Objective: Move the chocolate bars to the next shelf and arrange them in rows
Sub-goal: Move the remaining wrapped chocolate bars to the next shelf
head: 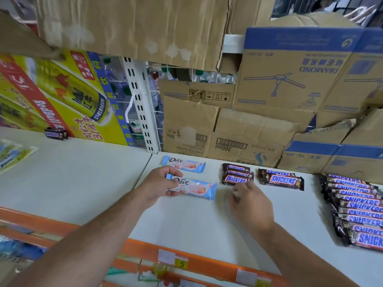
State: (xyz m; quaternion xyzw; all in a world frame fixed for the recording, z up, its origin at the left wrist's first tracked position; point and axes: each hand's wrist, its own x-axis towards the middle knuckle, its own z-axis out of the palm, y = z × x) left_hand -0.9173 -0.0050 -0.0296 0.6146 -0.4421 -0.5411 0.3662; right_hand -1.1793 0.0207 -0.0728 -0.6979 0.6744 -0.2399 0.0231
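My left hand grips the left end of a pale blue Dove bar on the white right-hand shelf. A second Dove bar lies just behind it. My right hand hovers with loosely curled fingers just in front of a small stack of Snickers bars, holding nothing. Another short Snickers stack lies to the right of it. A long overlapping row of Snickers bars runs along the shelf's right side. On the left shelf, a lone Snickers bar sits at the back.
Cardboard boxes line the back of the right shelf. A yellow Red Bull carton stands behind the left shelf, with pale packets at its left edge. A white slotted upright divides the shelves. An orange price rail runs along the front.
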